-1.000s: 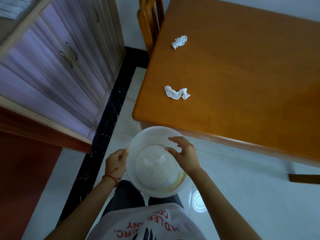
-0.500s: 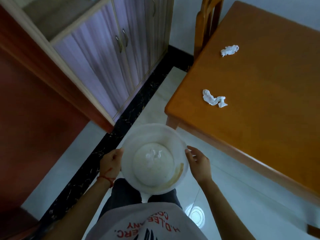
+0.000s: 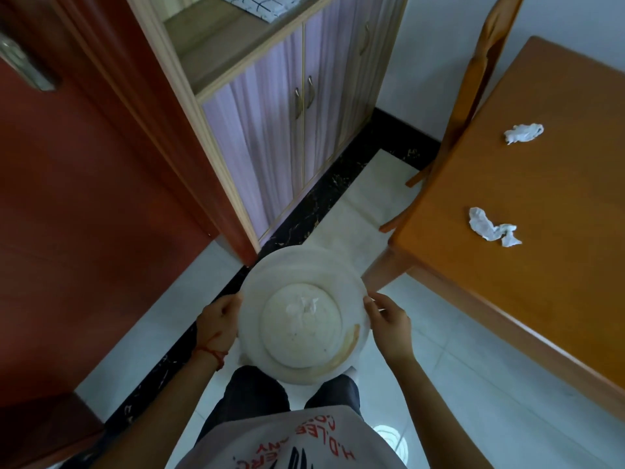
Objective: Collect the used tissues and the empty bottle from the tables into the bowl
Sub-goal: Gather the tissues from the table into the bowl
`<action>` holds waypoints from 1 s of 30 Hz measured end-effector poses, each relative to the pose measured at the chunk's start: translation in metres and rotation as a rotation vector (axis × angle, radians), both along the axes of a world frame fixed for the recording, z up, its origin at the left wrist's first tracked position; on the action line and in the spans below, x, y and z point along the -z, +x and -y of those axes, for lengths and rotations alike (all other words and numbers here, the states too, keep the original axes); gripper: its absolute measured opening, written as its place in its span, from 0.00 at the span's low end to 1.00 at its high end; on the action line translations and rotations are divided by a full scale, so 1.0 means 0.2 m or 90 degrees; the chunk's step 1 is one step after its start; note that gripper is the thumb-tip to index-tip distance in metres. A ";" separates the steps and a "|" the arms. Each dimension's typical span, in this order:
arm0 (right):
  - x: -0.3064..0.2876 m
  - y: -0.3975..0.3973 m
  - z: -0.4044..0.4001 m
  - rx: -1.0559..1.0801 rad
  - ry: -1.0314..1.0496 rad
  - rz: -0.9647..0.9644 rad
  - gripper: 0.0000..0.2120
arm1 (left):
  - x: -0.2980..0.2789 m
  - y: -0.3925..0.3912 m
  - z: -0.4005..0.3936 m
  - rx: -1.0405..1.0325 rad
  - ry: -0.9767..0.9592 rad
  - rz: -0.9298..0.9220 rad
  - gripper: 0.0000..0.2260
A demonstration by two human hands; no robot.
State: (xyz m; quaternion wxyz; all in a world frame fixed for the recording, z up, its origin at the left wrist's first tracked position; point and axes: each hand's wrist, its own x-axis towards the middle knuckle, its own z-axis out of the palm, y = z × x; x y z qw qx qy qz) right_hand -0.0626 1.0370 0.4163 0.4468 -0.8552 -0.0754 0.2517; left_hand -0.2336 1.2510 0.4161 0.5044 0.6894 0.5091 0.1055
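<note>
I hold a white bowl (image 3: 267, 282) in front of my body, above the floor. My left hand (image 3: 218, 321) grips its left rim and my right hand (image 3: 389, 318) grips its right rim. A small white tissue (image 3: 302, 306) lies in the bowl's bottom, and a brown smear marks its lower right wall. Two crumpled white tissues lie on the orange wooden table (image 3: 558, 265) at the right: one near the table's left corner (image 3: 492, 228), one farther back (image 3: 522, 133). No bottle is in view.
A wooden chair (image 3: 473, 82) stands against the table's far left side. A cabinet with lilac doors (image 3: 287, 130) stands ahead, and a red-brown door (image 3: 84, 198) fills the left. The floor is pale tile with a black marbled strip (image 3: 324, 194).
My view has swung left, so the table and tissues slid to the right of the frame. My right hand moved from over the bowl's inside to its right rim.
</note>
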 end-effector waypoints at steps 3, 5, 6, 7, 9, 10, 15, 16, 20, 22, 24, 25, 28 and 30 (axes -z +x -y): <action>0.01 -0.07 -0.15 0.027 0.006 0.003 0.11 | 0.00 -0.03 -0.19 0.026 0.012 -0.003 0.14; 0.01 -0.12 -0.26 0.044 0.009 0.005 0.11 | 0.01 -0.04 -0.32 0.052 0.019 -0.007 0.16; 0.02 -0.14 -0.30 0.055 0.006 0.004 0.11 | 0.01 -0.04 -0.38 0.061 0.013 -0.004 0.16; 0.03 -0.16 -0.35 0.069 0.003 0.002 0.12 | 0.02 -0.03 -0.45 0.071 0.004 0.003 0.16; 0.04 -0.20 -0.42 0.105 0.004 0.004 0.12 | 0.03 -0.01 -0.57 0.100 -0.010 0.013 0.18; 0.04 -0.22 -0.45 0.128 0.008 0.006 0.11 | 0.03 0.01 -0.62 0.119 -0.011 0.007 0.18; 0.03 -0.26 -0.55 0.204 0.011 0.001 0.11 | 0.04 0.14 -0.80 0.181 -0.021 -0.011 0.17; 0.03 -0.25 -0.56 0.213 0.008 0.002 0.11 | 0.04 0.18 -0.82 0.190 -0.022 -0.009 0.17; 0.02 -0.13 -0.57 0.239 -0.011 0.020 0.10 | 0.03 0.38 -0.87 0.237 -0.019 -0.010 0.16; 0.02 -0.04 -0.58 0.253 -0.005 0.030 0.10 | 0.03 0.50 -0.88 0.245 -0.018 -0.009 0.15; 0.03 0.07 -0.60 0.265 0.008 0.034 0.10 | 0.03 0.63 -0.89 0.246 -0.013 0.006 0.16; 0.03 0.13 -0.60 0.268 0.013 0.033 0.10 | 0.03 0.70 -0.90 0.247 -0.017 0.011 0.16; 0.03 0.35 -0.63 0.264 0.030 0.040 0.10 | 0.02 0.93 -0.92 0.248 -0.017 0.017 0.14; 0.02 0.48 -0.65 0.261 0.045 0.048 0.10 | 0.01 1.07 -0.94 0.255 0.009 0.014 0.15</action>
